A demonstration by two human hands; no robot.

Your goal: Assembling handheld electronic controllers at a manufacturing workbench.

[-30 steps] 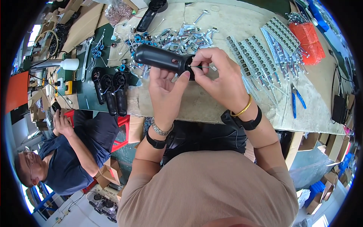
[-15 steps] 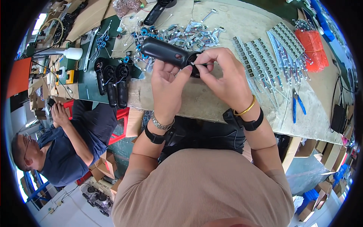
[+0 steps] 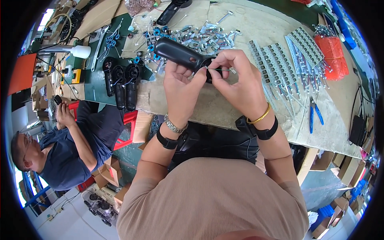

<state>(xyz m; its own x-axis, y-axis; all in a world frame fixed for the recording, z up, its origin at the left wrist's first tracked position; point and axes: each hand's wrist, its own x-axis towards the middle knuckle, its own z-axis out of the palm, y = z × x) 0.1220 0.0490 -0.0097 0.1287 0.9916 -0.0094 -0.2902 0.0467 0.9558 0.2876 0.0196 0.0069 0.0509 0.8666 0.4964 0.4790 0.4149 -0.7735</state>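
A black plastic housing (image 3: 174,52) with a long rounded handle and a round end is held above the table's near edge. My left hand (image 3: 179,94) grips it from below, thumb at the round end. My right hand (image 3: 242,86) pinches a thin dark-green wire (image 3: 223,70) beside that round end. A small pale connector (image 3: 233,71) shows past the right fingertips. Fingers hide most of the housing's round end, so I cannot see where the wire leads inside it.
Several black housings (image 3: 131,86) lie at the left. Behind my hands is a heap of small wired boards (image 3: 212,38). Board panels (image 3: 276,60), blue-handled cutters (image 3: 315,114) and a red bag (image 3: 334,60) are at the right. A co-worker (image 3: 68,156) sits at the left.
More of the thin wire and its pale connector now shows beyond my right fingers. My left hand keeps its hold on the housing. The whole view has shifted slightly.
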